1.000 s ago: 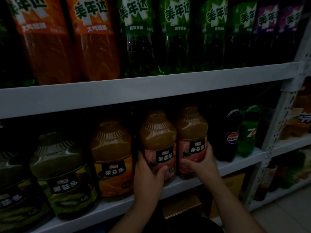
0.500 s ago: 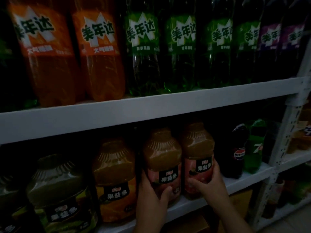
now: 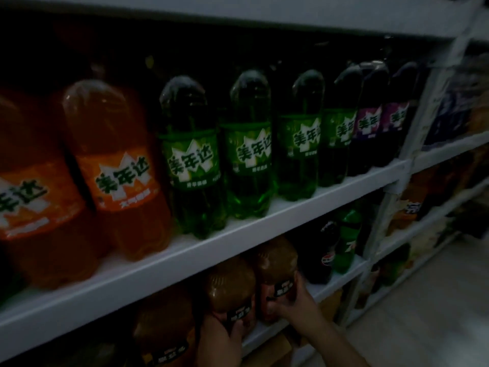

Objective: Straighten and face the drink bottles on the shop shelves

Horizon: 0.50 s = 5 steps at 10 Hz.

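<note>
**Ana:** Where are the two juice bottles?

**Ben:** They stand side by side, touching, close to the front edge of the lower shelf (image 3: 341, 280). The left hand (image 3: 219, 340) has its fingers curled round the lower front of the left juice bottle (image 3: 230, 287), over its dark label. The right hand (image 3: 291, 303) wraps the right juice bottle (image 3: 275, 263) the same way, at label height.

**Ana:** So what could go wrong?

**Ben:** They're big, rounded and look full, so I'd guess they're heavy. Both are gripped low down. A quick twist to turn a label outward could rock the top forward, and near that front edge a bottle might tip off.

**Ana:** Are the neighbours at risk?

**Ben:** Yes. The cola bottle (image 3: 322, 256) stands just beside the right juice bottle, towards the shelf's right end, with a green soda bottle (image 3: 346, 242) next to it. A sideways shove could knock one into the other.

**Ana:** Anything else?

**Ben:** The light is dim and the hands sit at the very bottom of the view. I can't tell whether the labels face square, so one could easily be left crooked.
</note>
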Motion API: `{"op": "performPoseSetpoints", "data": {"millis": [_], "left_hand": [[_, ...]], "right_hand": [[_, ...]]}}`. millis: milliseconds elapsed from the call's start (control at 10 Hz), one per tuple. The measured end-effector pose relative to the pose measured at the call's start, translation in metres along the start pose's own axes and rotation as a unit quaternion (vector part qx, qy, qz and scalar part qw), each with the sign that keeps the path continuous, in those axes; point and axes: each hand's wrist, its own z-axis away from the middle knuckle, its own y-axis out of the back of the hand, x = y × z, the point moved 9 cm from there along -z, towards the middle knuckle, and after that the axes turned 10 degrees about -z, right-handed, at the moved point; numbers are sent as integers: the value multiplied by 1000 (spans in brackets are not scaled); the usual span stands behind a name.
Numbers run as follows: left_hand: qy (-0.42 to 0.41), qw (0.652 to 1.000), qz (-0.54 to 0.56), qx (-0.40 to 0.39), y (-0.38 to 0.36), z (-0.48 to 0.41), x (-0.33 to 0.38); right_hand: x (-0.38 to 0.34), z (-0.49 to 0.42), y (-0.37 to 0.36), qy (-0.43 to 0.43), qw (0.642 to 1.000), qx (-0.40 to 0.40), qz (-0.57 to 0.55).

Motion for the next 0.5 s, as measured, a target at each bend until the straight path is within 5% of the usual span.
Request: {"op": "performPoseSetpoints", "data": {"millis": [300, 500], "left_hand": [[35, 979, -89, -178, 44, 29, 37], [-67, 954, -144, -255, 117, 81, 110]], "right_hand": [[-111, 56, -18, -26, 994, -44, 95], [-192, 111, -33, -85, 981, -74, 159]]}}
